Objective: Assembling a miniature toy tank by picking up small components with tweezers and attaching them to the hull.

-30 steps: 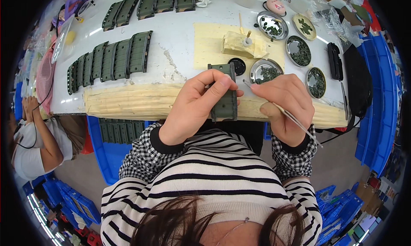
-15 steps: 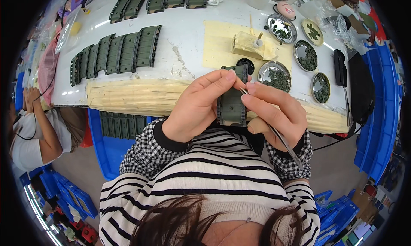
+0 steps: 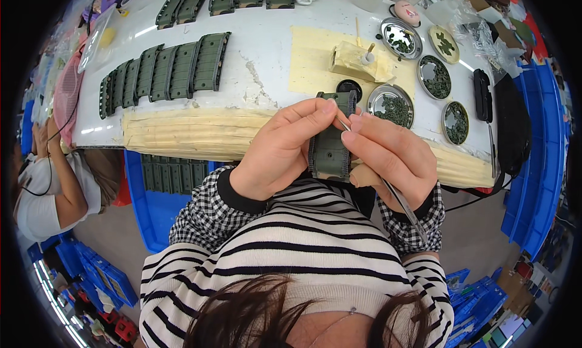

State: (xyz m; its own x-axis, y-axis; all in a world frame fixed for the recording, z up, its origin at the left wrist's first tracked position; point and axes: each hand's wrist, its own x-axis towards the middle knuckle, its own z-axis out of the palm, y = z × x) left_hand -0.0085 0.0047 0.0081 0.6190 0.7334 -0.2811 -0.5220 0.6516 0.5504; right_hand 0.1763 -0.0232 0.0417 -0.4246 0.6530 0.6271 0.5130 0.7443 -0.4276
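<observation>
A dark green, ridged plastic segment (image 3: 330,153) hangs over the table's front edge, between my hands. My left hand (image 3: 264,149) grips it from the left side, thumb and forefinger meeting near its upper part. Closed around a pair of metal tweezers (image 3: 401,204), my right hand (image 3: 397,160) keeps its fingertips by the segment's right edge. The tweezers' tips point at the left fingertips; whether they pinch a small piece is hidden by the fingers. Similar green segments (image 3: 176,75) stand in a row on the table at the left.
A yellowish padded strip (image 3: 194,133) runs along the table's front. Right of the hands are steel dishes (image 3: 371,99) of small green pieces, a black round cap (image 3: 348,89) and a tape-wrapped block (image 3: 345,63). Below left sits a blue crate (image 3: 154,224); a co-worker's arm (image 3: 63,178) shows further left.
The tweezers' tips and right fingers have shifted very slightly against the segment. Both hands keep their holds, and the view has moved a touch.
</observation>
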